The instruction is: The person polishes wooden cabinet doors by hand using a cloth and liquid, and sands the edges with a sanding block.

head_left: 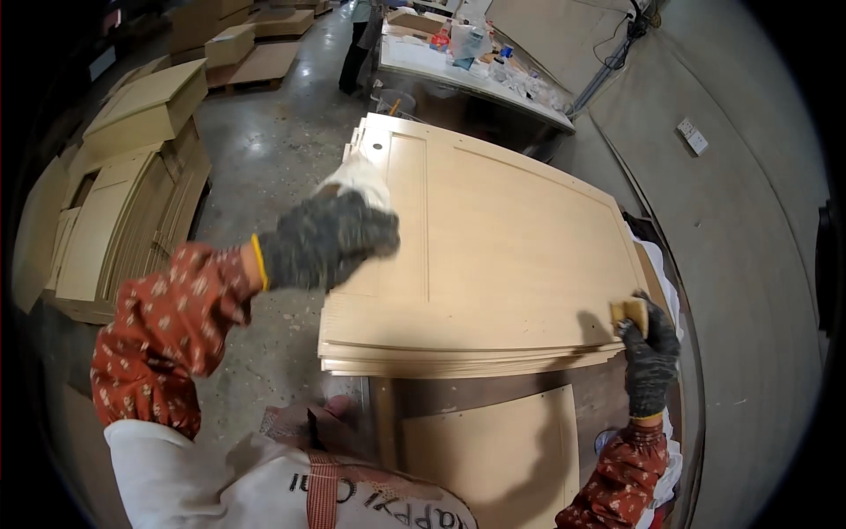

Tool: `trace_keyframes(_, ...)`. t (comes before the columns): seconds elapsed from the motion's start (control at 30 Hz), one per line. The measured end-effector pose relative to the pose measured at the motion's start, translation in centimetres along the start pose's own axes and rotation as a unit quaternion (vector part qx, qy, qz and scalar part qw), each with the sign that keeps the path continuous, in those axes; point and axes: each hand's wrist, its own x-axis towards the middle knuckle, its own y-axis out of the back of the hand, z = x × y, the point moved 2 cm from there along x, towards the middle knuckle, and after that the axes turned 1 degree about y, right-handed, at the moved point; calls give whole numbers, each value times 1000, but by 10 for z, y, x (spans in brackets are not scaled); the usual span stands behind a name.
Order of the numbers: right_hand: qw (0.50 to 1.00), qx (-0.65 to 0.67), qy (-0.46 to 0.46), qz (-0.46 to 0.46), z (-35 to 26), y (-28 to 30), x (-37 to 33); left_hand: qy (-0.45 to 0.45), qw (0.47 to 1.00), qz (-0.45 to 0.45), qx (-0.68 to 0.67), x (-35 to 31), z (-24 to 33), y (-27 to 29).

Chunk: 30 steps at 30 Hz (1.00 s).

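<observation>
Left: tall stack of cream rectangular panels [123, 220] beside glossy grey floor [256, 181]. Rear: long white-topped counter [419, 62] bearing clear plastic bag [470, 42]; dark-trousered person [355, 53] adjacent. Right: white rectangular socket plate [693, 137] on grey wall [749, 256].

Centre of frame: pale cream panel [529, 229], lying flat atop a stack of similar panels [458, 363]; straight shallow grooves, dark round spot near upper-left corner. Left of centre: white cloth [370, 183], crumpled, at panel's left edge. Right of centre: tan block [627, 312], small, squared, at lower-right corner of panel.
</observation>
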Motion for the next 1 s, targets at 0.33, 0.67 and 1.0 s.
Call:
trace_keyframes(0.33,982,-65,72,-161,-101,-97,-26,-15,998,-45,-28,-15,-19,28)
trace_keyframes(0.67,934,-320,116,-108,-145,-208,-21,-115,989,39,-89,53,-158,-10)
trace_keyframes(1.0,889,-427,138,-88,-142,-300,71,-90,950,144,-261,44,-183,-78)
